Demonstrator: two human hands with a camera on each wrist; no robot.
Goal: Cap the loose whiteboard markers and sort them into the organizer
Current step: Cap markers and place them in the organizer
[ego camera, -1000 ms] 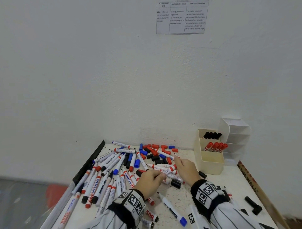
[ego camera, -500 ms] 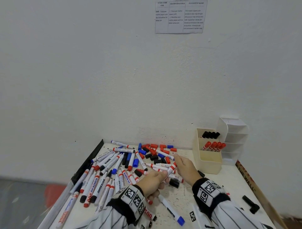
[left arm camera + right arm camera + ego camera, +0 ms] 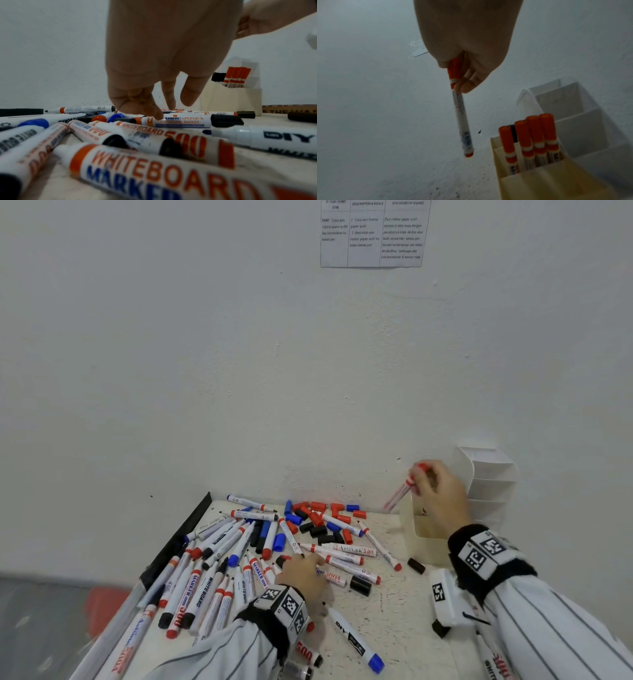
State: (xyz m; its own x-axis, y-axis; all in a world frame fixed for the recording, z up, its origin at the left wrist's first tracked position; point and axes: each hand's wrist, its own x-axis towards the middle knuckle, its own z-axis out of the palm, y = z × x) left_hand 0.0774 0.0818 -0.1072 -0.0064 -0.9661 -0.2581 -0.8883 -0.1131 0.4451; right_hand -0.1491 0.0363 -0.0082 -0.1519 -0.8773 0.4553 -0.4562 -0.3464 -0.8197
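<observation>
— Why is the right hand [image 3: 467,44] up beside the organizer [image 3: 537,180] and not over the heap?

— It has a capped red marker [image 3: 461,117] pinched at the cap end, so the barrel hangs down and slightly tilted, tail first. My reading is that this lets it drop straight into a slot. The marker is in the air just left of the cream bin, not yet inside any compartment.

— And the other grip?

— The left hand [image 3: 303,573] is low over the pile on the desk [image 3: 404,625], fingers [image 3: 154,108] curled down, tips touching a red-banded marker with a black cap [image 3: 180,121]. Whether it has actually closed on that barrel I cannot tell — probably lining up the next one.

— What is already sorted?

— From the right wrist view, four red-capped markers [image 3: 530,136] stand upright, caps up, in one compartment of the cream bin, with one black cap [image 3: 513,133] showing behind them; any others back there are hidden. The white tiered holder [image 3: 486,487] behind it looks empty as far as it shows.

— And what is left?

— Far more than is done. Dozens of markers lie crossed on the desk, too tangled to count exactly, with a cluster of loose caps [image 3: 322,518] — red, black, blue — near the wall. One blue-capped marker [image 3: 356,640] lies apart by the left wrist, and two loose black caps sit near the bin.
</observation>
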